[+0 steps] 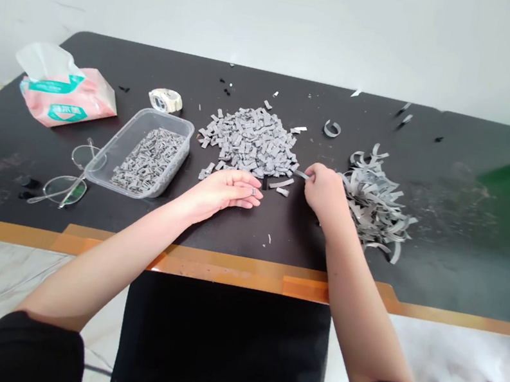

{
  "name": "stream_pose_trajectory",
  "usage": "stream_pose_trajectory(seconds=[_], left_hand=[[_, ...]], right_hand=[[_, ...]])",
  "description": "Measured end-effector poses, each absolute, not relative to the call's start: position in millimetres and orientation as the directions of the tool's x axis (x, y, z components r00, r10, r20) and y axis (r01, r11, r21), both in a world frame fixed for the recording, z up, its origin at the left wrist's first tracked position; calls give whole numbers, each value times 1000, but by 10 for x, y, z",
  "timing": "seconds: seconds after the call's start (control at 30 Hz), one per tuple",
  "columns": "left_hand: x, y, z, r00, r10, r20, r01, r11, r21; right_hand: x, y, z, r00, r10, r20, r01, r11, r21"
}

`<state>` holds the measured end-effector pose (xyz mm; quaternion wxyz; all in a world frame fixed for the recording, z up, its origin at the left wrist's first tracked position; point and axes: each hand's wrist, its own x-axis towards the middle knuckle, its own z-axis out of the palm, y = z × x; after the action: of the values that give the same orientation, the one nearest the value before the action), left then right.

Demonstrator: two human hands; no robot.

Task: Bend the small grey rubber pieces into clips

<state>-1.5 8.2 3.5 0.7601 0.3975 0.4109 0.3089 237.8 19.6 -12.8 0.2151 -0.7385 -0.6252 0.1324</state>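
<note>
By the right hand (325, 193), a grey strip (301, 174) is pinched at one end between thumb and fingers, its free end lying near the heap of grey pieces (256, 142). By the left hand (220, 192), a tiny grey clip (253, 191) is held between thumb and fingers. The strip is judged light, thin and springy, best taken flat near an end; the clip, probably stiff and easily dropped, by its sides. Loose strips (375, 201) are piled beside the right hand; small grey parts (150, 160) are contained in the plastic tub (113, 144).
</note>
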Motion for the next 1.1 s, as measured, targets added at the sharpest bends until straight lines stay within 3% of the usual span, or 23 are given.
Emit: stream_pose_trajectory(seconds=[0.13, 0.27, 0.4, 0.5, 0.67, 0.87, 1.1], left_hand=[[-22, 76, 24, 479, 805, -350, -143, 465, 873], [-26, 80, 12, 445, 840, -310, -185, 425, 886], [-30, 89, 3, 415, 863, -288, -230, 406, 885], [-26, 94, 10, 425, 856, -295, -239, 421, 875], [-16, 91, 38, 456, 836, -305, -256, 451, 855], [-23, 85, 52, 464, 840, -281, -300, 448, 842], [-25, 98, 44, 425, 853, -304, -325, 458, 828]], right_hand=[[2352, 209, -46, 189, 980, 63, 730, -97, -677], [2228, 157, 28, 45, 999, -24, 502, -44, -863], [2117, 76, 52, -158, 979, -132, 112, -115, -987], [2063, 48, 59, -281, 935, -217, -103, -254, -962], [2007, 51, 76, -280, 929, -241, -295, -322, -900], [1996, 55, 98, -311, 915, -256, -369, -365, -855], [1956, 54, 61, -309, 916, -255, -320, -352, -879]])
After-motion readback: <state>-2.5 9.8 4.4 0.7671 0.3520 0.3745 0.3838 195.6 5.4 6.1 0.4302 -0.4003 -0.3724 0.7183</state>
